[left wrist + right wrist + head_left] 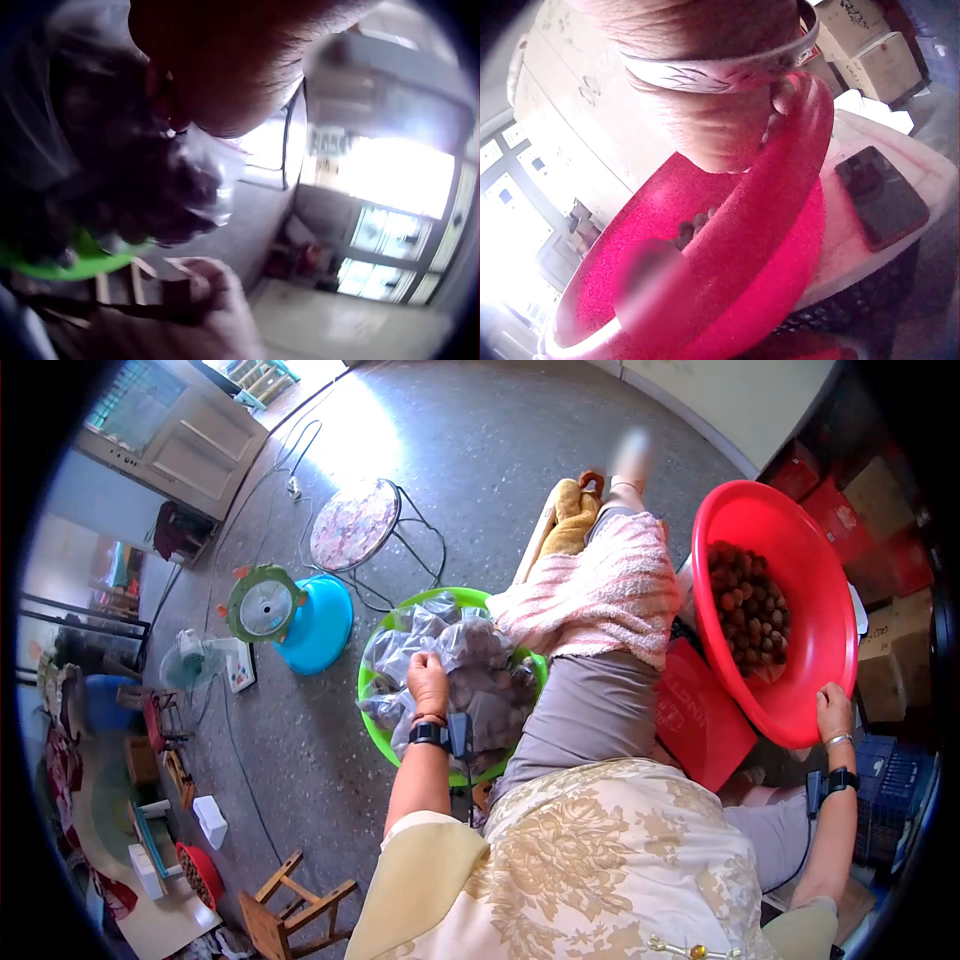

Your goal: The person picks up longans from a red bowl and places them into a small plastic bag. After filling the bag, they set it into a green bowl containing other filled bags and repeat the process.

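In the head view my left hand [428,685] is over a bright green basin [370,732] heaped with clear plastic bags [440,628] of dark round things. Its fingers are curled and pinch the plastic of one bag; the left wrist view shows that bag [199,180] hanging right beside the hand [232,67]. On the other side, my right hand [833,712] grips the near rim of a large red basin [825,650], which stands tilted. Brown round things, like nuts or small fruit [745,605], lie heaped inside. The right wrist view shows the hand [705,127] over the rim.
A pink striped towel [600,590] covers the person's leg between the basins. A round stool [355,525], a blue stool [318,630] with a green fan and a wooden stool [290,910] stand left. Boxes [895,660] line the right; a phone [881,196] lies beside the red basin.
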Tool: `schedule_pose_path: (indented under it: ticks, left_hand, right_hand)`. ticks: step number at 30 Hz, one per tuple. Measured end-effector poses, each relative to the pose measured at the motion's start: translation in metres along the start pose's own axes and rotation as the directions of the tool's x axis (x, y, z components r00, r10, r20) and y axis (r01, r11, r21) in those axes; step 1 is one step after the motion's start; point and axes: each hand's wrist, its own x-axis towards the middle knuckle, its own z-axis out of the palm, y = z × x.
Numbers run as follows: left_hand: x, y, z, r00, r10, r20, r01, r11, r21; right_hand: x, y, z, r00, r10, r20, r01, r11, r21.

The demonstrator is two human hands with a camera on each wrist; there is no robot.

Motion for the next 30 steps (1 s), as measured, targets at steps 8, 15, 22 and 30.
schedule_pose_path:
  ticks: [8, 15, 22, 30]
  left_hand:
    - [0.018, 0.003, 0.015, 0.987, -0.145, 0.073, 0.158, 0.965, -0.209]
    - [-0.004, 0.052, -0.016, 0.917, -0.207, 0.341, 0.389, 0.657, -0.646]
    - [0.003, 0.069, -0.109, 0.994, -0.102, 0.045, 0.105, 0.716, -0.690]
    - [0.011, 0.071, -0.189, 0.855, 0.248, -0.455, -0.200, 0.968, 0.152]
  right_hand:
    - [-0.001, -0.006, -0.003, 1.000, -0.004, 0.025, 0.005, 0.999, -0.032]
    - [-0.001, -0.006, 0.002, 0.999, -0.021, 0.044, 0.021, 1.000, -0.014]
    - [0.000, 0.000, 0.005, 0.997, 0.020, 0.078, -0.018, 1.000, -0.017]
    - [0.002, 0.002, 0.010, 0.997, -0.015, 0.070, 0.019, 0.999, -0.051]
